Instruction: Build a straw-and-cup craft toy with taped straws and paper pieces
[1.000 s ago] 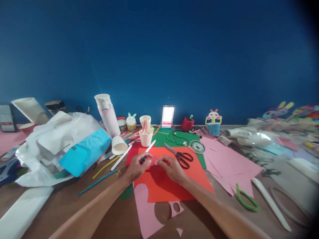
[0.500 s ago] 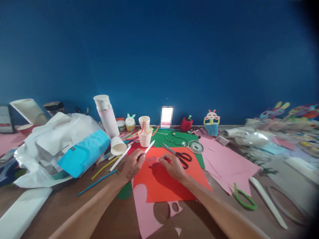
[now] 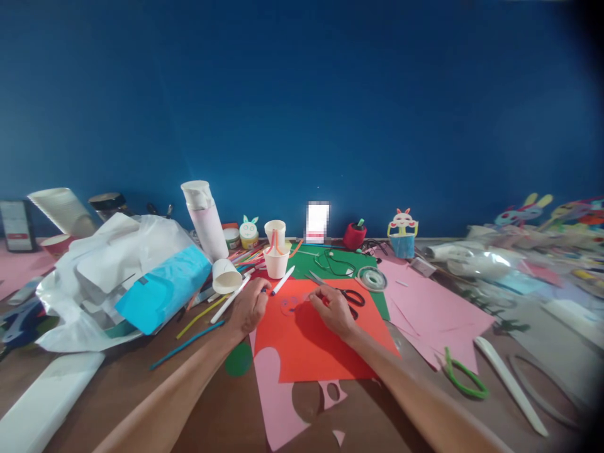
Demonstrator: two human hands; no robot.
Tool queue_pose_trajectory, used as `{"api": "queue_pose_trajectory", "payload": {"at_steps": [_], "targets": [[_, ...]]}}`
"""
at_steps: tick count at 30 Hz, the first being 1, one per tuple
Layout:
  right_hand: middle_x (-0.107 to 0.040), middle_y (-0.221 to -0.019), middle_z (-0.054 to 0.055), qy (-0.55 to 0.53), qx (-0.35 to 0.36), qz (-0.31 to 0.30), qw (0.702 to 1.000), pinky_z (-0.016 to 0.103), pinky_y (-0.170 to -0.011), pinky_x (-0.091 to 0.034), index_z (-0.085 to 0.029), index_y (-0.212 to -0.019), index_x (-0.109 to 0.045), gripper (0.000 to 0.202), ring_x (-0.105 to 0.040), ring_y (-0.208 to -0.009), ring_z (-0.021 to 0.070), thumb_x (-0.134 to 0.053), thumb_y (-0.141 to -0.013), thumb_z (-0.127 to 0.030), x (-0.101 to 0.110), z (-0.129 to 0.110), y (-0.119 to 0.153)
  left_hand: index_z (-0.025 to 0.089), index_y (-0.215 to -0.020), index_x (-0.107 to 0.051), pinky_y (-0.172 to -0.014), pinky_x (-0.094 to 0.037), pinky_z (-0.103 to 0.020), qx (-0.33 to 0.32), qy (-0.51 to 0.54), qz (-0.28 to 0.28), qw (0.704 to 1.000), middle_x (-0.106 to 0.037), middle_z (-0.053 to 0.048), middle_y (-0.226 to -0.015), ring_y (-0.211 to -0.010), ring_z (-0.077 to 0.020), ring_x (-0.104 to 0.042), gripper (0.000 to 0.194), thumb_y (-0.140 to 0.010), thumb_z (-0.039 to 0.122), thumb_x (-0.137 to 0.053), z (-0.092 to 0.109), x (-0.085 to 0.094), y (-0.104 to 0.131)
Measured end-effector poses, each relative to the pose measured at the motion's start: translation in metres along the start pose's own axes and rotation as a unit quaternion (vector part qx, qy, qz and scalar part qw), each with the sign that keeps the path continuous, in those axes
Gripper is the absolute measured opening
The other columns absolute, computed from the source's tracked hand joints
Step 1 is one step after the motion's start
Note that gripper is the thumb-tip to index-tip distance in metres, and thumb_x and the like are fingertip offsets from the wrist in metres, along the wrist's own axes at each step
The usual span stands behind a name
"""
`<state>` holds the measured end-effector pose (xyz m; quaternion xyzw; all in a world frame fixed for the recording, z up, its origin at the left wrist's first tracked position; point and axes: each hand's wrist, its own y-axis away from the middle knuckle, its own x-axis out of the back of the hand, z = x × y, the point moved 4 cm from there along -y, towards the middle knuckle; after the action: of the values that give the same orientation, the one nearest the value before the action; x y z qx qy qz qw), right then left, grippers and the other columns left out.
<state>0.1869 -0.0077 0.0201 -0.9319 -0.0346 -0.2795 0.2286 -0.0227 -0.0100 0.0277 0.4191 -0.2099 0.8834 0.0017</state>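
My left hand (image 3: 250, 308) rests at the left edge of an orange sheet (image 3: 330, 352), its fingers curled. A small dark blue bit shows at its fingertips, too small to name. Just right of those fingers lies a white marker (image 3: 284, 279), slanted, with a dark blue lower end. My right hand (image 3: 333, 309) is over the orange sheet, thumb and fingers pinched together; what they hold, if anything, is hidden. Between the hands, a round face drawing (image 3: 289, 306) with blue marks shows on the orange. Black-handled scissors (image 3: 353, 297) lie partly behind my right hand.
Stacked paper cups (image 3: 276, 261) stand behind the marker, with a tipped cup (image 3: 225, 277) to their left. A plastic bag (image 3: 66, 302) fills the left side. Right are a tape roll (image 3: 372, 279), pink sheets (image 3: 438, 308) and a green pipe cleaner (image 3: 465, 380). A blue wall (image 3: 302, 113) closes the back.
The white marker has come away from my left hand and now lies beside it. My left hand has drawn slightly left; my right hand has shifted a little right. The view has turned slightly.
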Motion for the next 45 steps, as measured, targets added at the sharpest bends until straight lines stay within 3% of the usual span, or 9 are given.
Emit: {"api": "queue_pose_trajectory", "payload": {"at_steps": [4, 9, 19, 41, 45], "targets": [[-0.066, -0.07, 0.003, 0.002, -0.01, 0.003, 1.0, 0.024, -0.063, -0.039, -0.017, -0.067, -0.061, 0.02, -0.057, -0.066, 0.0157, -0.046, -0.078, -0.024, 0.001, -0.001, 0.0, 0.018, -0.086, -0.051, -0.075, -0.041, -0.033, 0.024, 0.001, 0.012, 1.0, -0.055, -0.003, -0.083, -0.082, -0.0185, -0.051, 0.022, -0.078, 0.016, -0.03, -0.003, -0.001, 0.0], [-0.066, -0.07, 0.003, -0.003, -0.009, 0.008, 1.0, 0.024, -0.06, -0.039, -0.017, -0.067, -0.062, 0.02, -0.057, -0.063, 0.0149, -0.046, -0.078, -0.022, 0.001, 0.0, 0.0, 0.017, -0.085, -0.053, -0.074, -0.04, -0.031, -0.024, -0.019, -0.001, 1.0, -0.056, -0.004, -0.082, -0.081, -0.0184, -0.051, 0.022, -0.077, 0.014, -0.033, 0.0, -0.006, 0.001], [-0.066, -0.069, 0.003, 0.019, -0.005, 0.007, 1.0, 0.023, -0.059, -0.037, -0.017, -0.067, -0.063, 0.02, -0.057, -0.064, 0.0151, -0.046, -0.077, -0.022, 0.001, 0.0, 0.0, 0.018, -0.074, -0.055, -0.073, -0.037, -0.033, -0.07, -0.184, -0.032, 0.98, -0.055, -0.005, -0.075, -0.077, -0.0204, -0.048, 0.013, -0.072, 0.014, -0.043, -0.002, -0.012, 0.001], [-0.065, -0.068, 0.003, 0.032, 0.015, 0.002, 0.999, 0.024, -0.06, -0.038, -0.017, -0.066, -0.062, 0.02, -0.057, -0.064, 0.0148, -0.046, -0.077, -0.02, -0.001, 0.001, 0.0, 0.019, -0.075, -0.057, -0.071, -0.038, -0.033, -0.074, -0.192, -0.039, 0.978, -0.054, -0.006, -0.078, -0.078, -0.0206, -0.047, 0.014, -0.068, 0.013, -0.046, 0.004, -0.011, 0.002], [-0.065, -0.068, 0.003, 0.025, 0.011, 0.004, 1.0, 0.024, -0.061, -0.039, -0.017, -0.066, -0.062, 0.02, -0.056, -0.064, 0.0146, -0.046, -0.077, -0.021, 0.0, 0.0, 0.0, 0.018, -0.081, -0.059, -0.074, -0.039, -0.034, -0.094, -0.171, -0.002, 0.981, -0.055, -0.007, -0.081, -0.081, -0.021, -0.048, 0.02, -0.072, 0.011, -0.043, 0.013, -0.005, 0.004]]}}
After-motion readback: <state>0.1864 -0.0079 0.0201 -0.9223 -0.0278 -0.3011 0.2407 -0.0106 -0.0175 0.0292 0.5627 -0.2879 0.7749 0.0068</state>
